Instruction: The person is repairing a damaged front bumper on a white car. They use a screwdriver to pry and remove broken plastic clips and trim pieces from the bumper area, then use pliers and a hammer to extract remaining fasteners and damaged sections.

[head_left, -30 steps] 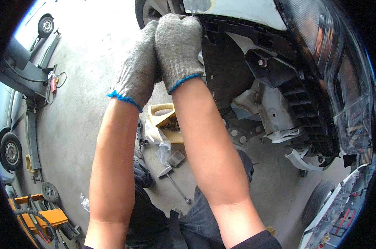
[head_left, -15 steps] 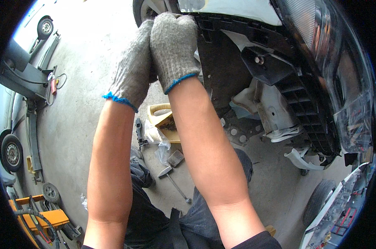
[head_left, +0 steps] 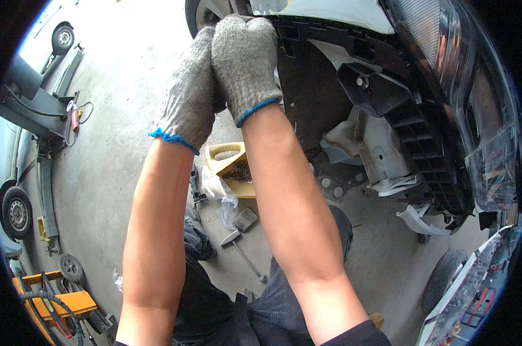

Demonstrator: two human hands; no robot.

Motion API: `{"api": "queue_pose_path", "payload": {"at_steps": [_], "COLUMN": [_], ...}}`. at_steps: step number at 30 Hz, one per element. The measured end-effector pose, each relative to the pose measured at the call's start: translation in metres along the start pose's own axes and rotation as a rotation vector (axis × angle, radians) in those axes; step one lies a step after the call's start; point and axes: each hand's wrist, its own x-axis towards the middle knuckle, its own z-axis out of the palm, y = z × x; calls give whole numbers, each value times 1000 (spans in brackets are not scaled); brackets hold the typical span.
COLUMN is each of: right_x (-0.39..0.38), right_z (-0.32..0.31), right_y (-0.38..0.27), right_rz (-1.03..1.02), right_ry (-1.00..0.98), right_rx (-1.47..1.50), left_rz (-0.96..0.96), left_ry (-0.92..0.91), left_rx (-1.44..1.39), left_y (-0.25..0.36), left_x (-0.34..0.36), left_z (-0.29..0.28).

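In the head view, a grey concrete floor (head_left: 105, 179) runs through a vehicle workshop. At left stand a dark lift column (head_left: 27, 95) and a car with a steel-rimmed wheel (head_left: 17, 211); an orange-framed piece of equipment (head_left: 70, 301) sits at lower left. A yellow dustpan (head_left: 243, 189) holding dark debris, a crumpled clear plastic bag (head_left: 227, 211) and a hammer (head_left: 245, 257) lie on the concrete. Small marks on the panel (head_left: 465, 305) at lower right are too blurred to read.

The partly dismantled car front fills the upper right, with a pale fender (head_left: 324, 12) and a headlamp (head_left: 413, 37). The left hand (head_left: 187, 92) and right hand (head_left: 246, 63), in grey knitted gloves with blue cuffs, are side by side near the fender's edge and front wheel (head_left: 206, 14). Both look curled, but their fingertips are hidden; I cannot tell what they grip.
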Motion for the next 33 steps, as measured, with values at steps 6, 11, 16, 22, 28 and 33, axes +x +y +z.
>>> {"api": "queue_pose_path", "payload": {"at_steps": [6, 11, 16, 22, 28, 33], "right_x": [-8, -4, -8, -5, -1, -18], "right_z": [-10, -20, -23, -21, -21, 34], "right_y": [2, 5, 9, 14, 5, 27], "right_rz": [368, -26, -66, 98, 720, 263], "right_ry": [15, -47, 76, -65, -58, -11], "right_rx": [609, 1, 40, 256, 1197, 989], "left_rz": [-78, -105, -127, -27, -124, -53], "left_ry": [2, 48, 76, 22, 31, 61], "left_rx": [-257, -323, -410, -332, -259, 49], "left_y": [4, 10, 11, 1, 6, 4], "left_x": [-9, -13, -16, -7, -6, -6], "left_z": [12, 20, 23, 28, 13, 11]}}
